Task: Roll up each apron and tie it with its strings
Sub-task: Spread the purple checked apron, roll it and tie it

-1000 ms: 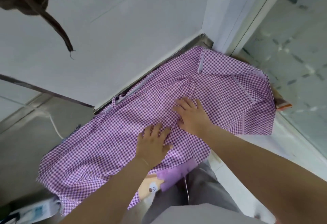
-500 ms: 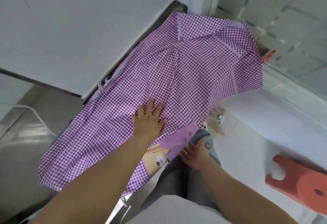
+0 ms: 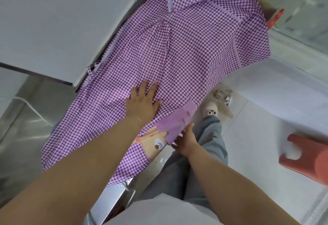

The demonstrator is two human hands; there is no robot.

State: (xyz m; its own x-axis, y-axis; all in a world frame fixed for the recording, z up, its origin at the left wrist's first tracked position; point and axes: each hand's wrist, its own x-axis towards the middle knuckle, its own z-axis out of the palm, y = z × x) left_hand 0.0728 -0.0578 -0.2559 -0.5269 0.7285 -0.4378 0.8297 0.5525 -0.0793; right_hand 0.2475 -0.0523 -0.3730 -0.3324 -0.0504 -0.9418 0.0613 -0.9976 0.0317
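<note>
Purple-checked apron point(image 3: 186, 61) spread on desk point(image 3: 26, 127), near edge overhanging. Left hand point(image 3: 142, 103) flat, fingers straight, pinning cloth against sliding. Right hand point(image 3: 185, 140) at hanging hem, apparently taking it to begin rolling; grip unclear.

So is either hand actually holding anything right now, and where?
The right hand grips the apron by its near hanging edge; the left hand only presses flat.

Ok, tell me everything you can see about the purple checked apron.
The purple-and-white gingham cloth apron lies spread flat, unrolled, over a steel counter, its near edge overhanging. It has a plain lilac pocket band, a cartoon bear patch and a tie string by the wall. The left hand presses it flat; the right hand touches the hanging edge.
</note>
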